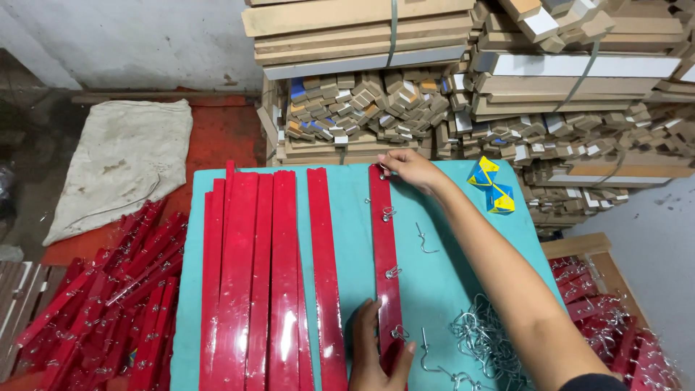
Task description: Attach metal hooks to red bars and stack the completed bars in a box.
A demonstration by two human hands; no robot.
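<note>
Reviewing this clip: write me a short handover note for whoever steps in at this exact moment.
Left hand presses the near end of a glossy red wooden strip on the teal table. Right hand pinches a metal screw hook at its far end.
Done: three hooks sit lower on this strip.
Left: bare red strips lie alongside; loose hooks are piled at right.

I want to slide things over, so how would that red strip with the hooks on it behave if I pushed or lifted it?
The red strip looks glossy, so it would probably slide easily on the teal table. It lies straight and flat, so likely stiff, perhaps sagging if lifted by one end. The left hand pins its near end; the right hand works at its far end.
</note>
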